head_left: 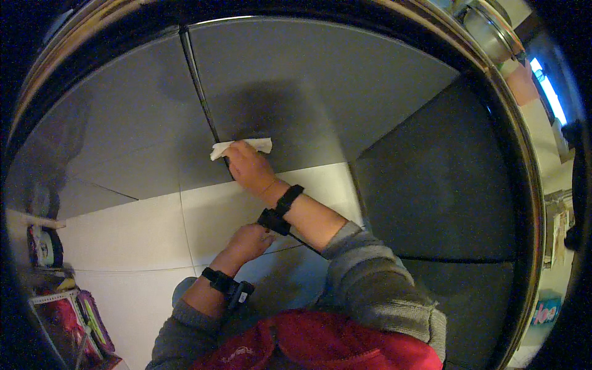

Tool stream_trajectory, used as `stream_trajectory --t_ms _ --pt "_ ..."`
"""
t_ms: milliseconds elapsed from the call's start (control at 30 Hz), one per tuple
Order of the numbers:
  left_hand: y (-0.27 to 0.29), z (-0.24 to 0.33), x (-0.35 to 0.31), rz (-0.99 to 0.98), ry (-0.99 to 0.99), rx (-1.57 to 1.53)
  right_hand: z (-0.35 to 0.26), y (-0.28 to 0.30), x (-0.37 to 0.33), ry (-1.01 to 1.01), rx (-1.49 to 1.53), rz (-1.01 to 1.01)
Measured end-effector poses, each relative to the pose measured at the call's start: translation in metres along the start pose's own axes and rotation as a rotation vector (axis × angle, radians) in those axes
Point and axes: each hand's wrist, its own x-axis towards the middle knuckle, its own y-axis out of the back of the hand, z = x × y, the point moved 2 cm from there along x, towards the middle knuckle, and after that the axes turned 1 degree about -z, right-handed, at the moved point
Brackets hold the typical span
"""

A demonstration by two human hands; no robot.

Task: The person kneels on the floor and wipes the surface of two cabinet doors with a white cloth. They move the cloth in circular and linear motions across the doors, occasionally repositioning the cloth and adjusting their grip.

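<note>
My right hand presses a folded white cloth or paper wipe against a grey cabinet front. The wipe lies across the lower part of a dark vertical seam between two panels. Lower down and to the left, my left hand has its fingers curled, just below the black band on my right wrist. Whatever those fingers hold, if anything, is hidden. A thin dark strip runs off from beside that wrist band. Both wrists wear black bands with small boxes.
Pale floor tiles stretch below the cabinet. A dark panel closes off the right side. Beyond the curved edge, a metal pot stands at upper right. At lower left sits a rack with red and purple items.
</note>
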Motion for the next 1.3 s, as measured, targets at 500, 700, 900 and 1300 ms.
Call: stream_trajectory --t_ms 500,700,900,1300 --pt "-0.005 -0.020 -0.016 -0.046 -0.027 -0.022 0.129 0.168 -0.065 -0.653 -0.223 0.862" --pt "-0.019 -0.027 -0.004 -0.160 -0.087 0.003 0.017 0.011 -0.020 -0.114 -0.016 0.110" --pt "-0.018 -0.027 -0.007 -0.044 -0.032 0.042 0.080 0.129 -0.030 -0.327 -0.384 0.526" --pt "-0.020 -0.019 0.010 -0.134 -0.062 0.022 0.063 0.122 -0.017 -0.086 -0.380 0.311"
